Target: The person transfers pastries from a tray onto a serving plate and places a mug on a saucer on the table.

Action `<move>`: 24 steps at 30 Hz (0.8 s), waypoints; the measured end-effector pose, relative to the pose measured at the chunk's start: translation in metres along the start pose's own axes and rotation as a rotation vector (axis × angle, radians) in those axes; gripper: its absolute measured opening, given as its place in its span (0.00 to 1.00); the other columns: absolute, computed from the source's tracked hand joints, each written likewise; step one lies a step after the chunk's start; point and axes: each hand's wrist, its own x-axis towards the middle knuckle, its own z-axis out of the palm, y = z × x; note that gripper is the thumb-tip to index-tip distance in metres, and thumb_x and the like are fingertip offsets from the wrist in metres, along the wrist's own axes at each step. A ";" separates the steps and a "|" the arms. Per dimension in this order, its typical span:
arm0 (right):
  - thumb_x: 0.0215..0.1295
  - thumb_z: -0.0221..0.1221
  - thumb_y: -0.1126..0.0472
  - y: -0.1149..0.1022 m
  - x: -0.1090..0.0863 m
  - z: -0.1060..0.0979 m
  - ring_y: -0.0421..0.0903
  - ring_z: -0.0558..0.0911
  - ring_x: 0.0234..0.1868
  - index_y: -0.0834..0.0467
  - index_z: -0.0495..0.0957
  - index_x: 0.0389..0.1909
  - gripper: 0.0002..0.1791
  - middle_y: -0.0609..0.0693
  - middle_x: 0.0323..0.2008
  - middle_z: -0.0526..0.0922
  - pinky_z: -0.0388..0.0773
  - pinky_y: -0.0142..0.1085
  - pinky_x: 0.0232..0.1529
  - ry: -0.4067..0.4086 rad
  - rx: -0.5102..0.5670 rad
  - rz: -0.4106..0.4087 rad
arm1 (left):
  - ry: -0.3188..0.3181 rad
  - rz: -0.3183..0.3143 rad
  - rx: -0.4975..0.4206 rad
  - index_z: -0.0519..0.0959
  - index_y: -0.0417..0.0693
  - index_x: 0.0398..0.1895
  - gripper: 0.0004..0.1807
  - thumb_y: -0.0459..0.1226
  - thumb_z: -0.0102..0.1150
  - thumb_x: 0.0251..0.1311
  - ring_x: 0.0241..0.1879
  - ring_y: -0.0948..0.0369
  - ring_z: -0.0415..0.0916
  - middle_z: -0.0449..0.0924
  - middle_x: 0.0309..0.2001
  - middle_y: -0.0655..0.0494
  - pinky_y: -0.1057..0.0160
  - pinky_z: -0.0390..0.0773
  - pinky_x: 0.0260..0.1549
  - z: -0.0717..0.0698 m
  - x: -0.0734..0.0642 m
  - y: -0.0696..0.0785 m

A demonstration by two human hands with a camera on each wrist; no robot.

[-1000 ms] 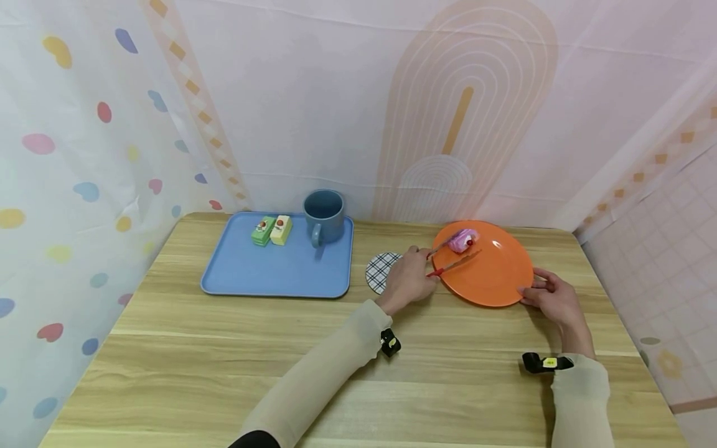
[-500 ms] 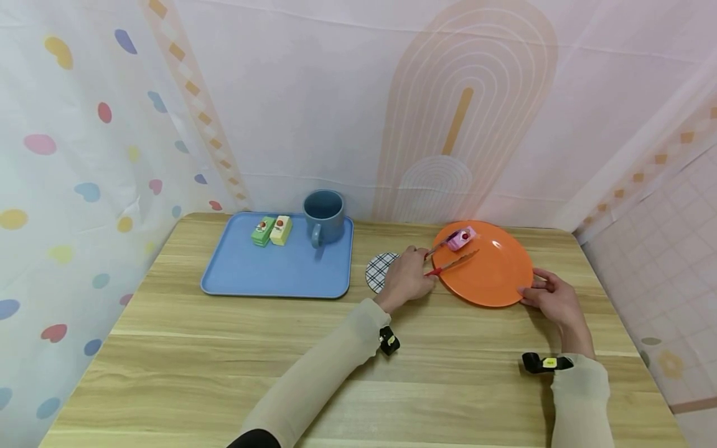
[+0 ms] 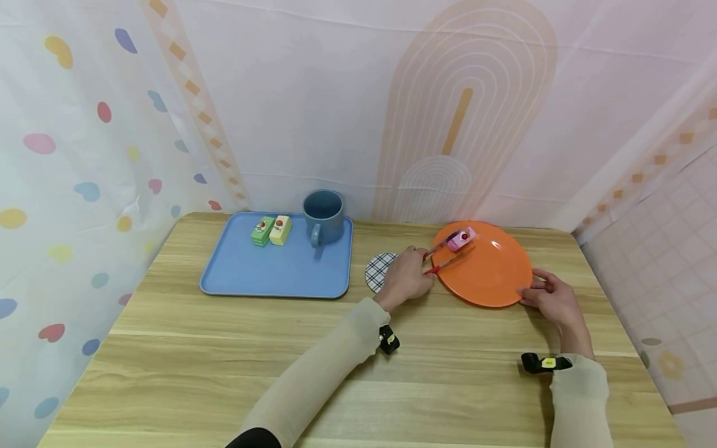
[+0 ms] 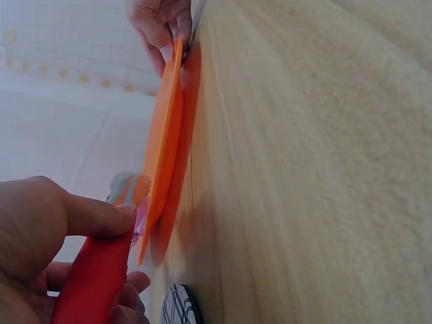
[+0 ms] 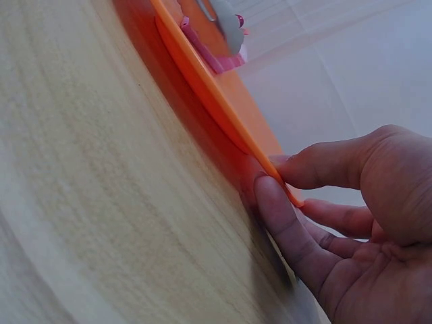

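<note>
My left hand [image 3: 407, 274] grips the red-handled metal tongs [image 3: 448, 264], thumb along the red handle in the left wrist view. The tong arms are spread apart over the orange plate [image 3: 493, 280]. A small pink toy cake [image 3: 462, 238] with a red berry on top sits on the plate against the upper tong arm, while the lower arm is apart from it. At the plate's near right rim, my right hand [image 3: 554, 302] pinches the edge between thumb and fingers. In the right wrist view, the rim [image 5: 260, 158] is between them.
A blue tray [image 3: 274, 274] stands on the left, bearing a green toy cake [image 3: 262, 231], a yellow toy cake [image 3: 281, 230] and a blue-grey mug [image 3: 324, 218]. A checked round coaster [image 3: 379, 269] lies partly under my left hand. Behind the wooden table [image 3: 426, 386] hangs a patterned curtain.
The pink cake has shifted slightly left on the plate and turned. The tongs and my left hand have drawn back a little to the left. My right hand keeps its place.
</note>
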 end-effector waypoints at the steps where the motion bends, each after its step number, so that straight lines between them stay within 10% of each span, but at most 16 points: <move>1: 0.70 0.63 0.64 0.000 0.000 0.000 0.30 0.85 0.34 0.65 0.50 0.80 0.44 0.42 0.41 0.78 0.85 0.29 0.42 0.000 0.001 -0.001 | 0.002 -0.004 -0.003 0.77 0.51 0.68 0.29 0.44 0.66 0.62 0.37 0.58 0.73 0.80 0.52 0.52 0.63 0.72 0.30 0.000 0.000 0.000; 24: 0.70 0.63 0.64 0.000 -0.001 0.000 0.30 0.85 0.34 0.65 0.51 0.80 0.44 0.39 0.39 0.78 0.85 0.29 0.42 -0.004 0.005 -0.009 | 0.017 -0.013 -0.099 0.80 0.49 0.63 0.24 0.41 0.67 0.63 0.31 0.59 0.71 0.77 0.40 0.56 0.66 0.66 0.24 0.004 -0.002 0.001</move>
